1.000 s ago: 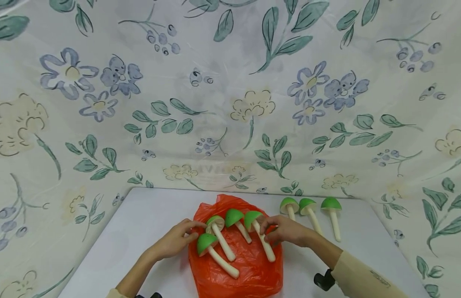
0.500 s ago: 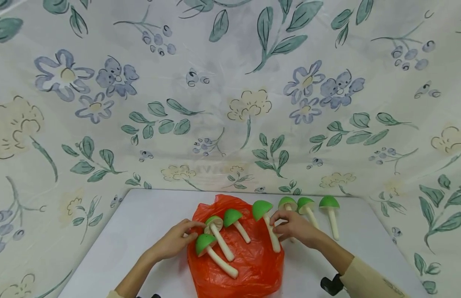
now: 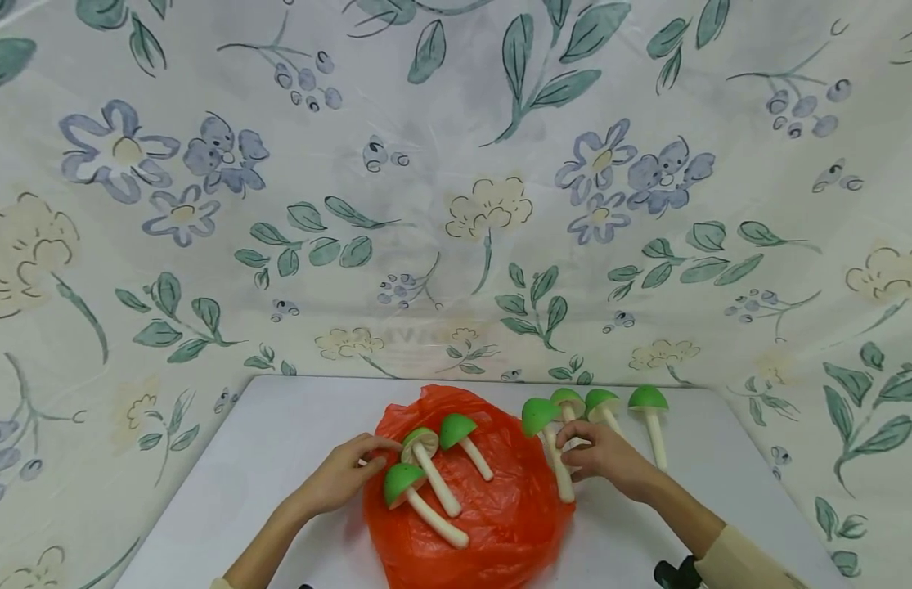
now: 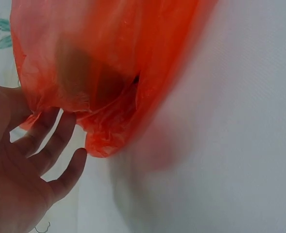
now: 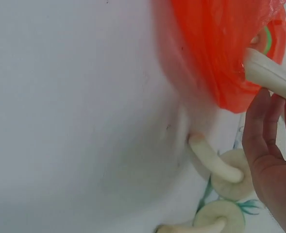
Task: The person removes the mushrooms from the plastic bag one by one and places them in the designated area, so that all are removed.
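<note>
A red plastic bag [image 3: 500, 532] sits on the table with three green-capped, white-stemmed mushrooms on top: one at the lower left [image 3: 426, 503], one above it [image 3: 435, 474], one at the back [image 3: 466, 442]. My left hand [image 3: 345, 473] holds the bag's left edge between thumb and fingers; gathered plastic [image 4: 31, 121] shows there in the left wrist view. With its fingertips my right hand [image 3: 610, 458] pinches the stem of another mushroom [image 3: 551, 450] at the bag's right edge, cap pointing back. That stem [image 5: 269, 73] crosses the red plastic in the right wrist view.
Behind and right of my right hand lie more green-capped mushrooms: one [image 3: 568, 401] close behind the held one, one [image 3: 603, 405] partly hidden by the hand, one [image 3: 650, 421] farther right. The white table [image 3: 294, 425] ends at a flowered cloth backdrop [image 3: 426, 245].
My right hand has carried its mushroom rightward, from the bag's middle to its right edge. The left hand stays where it was, and the bag's right side has spread slightly.
</note>
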`<state>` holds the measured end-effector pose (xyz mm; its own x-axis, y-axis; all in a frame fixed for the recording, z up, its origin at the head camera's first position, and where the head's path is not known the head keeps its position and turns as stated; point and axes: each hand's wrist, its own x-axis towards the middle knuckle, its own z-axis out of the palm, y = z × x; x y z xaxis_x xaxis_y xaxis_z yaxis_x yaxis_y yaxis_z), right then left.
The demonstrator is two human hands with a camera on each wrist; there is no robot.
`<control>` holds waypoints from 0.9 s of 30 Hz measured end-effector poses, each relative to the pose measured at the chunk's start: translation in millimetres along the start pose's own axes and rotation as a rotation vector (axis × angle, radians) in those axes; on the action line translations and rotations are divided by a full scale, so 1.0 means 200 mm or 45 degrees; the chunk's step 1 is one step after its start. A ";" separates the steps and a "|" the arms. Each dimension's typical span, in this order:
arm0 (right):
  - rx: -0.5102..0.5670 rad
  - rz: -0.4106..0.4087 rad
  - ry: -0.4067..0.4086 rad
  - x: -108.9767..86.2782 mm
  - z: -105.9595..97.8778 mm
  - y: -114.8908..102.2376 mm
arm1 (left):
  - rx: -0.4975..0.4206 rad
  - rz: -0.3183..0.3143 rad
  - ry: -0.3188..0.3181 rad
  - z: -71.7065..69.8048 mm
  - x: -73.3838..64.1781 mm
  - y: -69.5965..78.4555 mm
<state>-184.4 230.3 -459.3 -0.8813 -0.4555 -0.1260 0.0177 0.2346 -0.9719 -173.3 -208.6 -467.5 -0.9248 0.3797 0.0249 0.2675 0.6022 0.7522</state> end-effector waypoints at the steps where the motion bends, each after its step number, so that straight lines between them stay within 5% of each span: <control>1: -0.004 0.001 0.006 -0.01 -0.01 0.00 | -0.001 0.001 0.004 0.00 0.00 0.00; 9: 0.032 0.014 0.109 -0.05 -0.07 0.03 | -0.026 -0.006 0.016 -0.01 0.00 -0.01; 18: 0.243 0.004 0.312 -0.04 -0.07 0.02 | -0.011 0.005 0.026 0.00 0.00 -0.02; 27: 0.172 0.046 0.444 -0.09 -0.16 0.08 | -0.010 -0.011 0.015 0.00 0.01 -0.01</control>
<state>-184.1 269.1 -465.6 -0.9864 -0.1240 -0.1079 0.0931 0.1194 -0.9885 -176.3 -208.5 -470.0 -0.9302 0.3662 0.0259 0.2572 0.5997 0.7578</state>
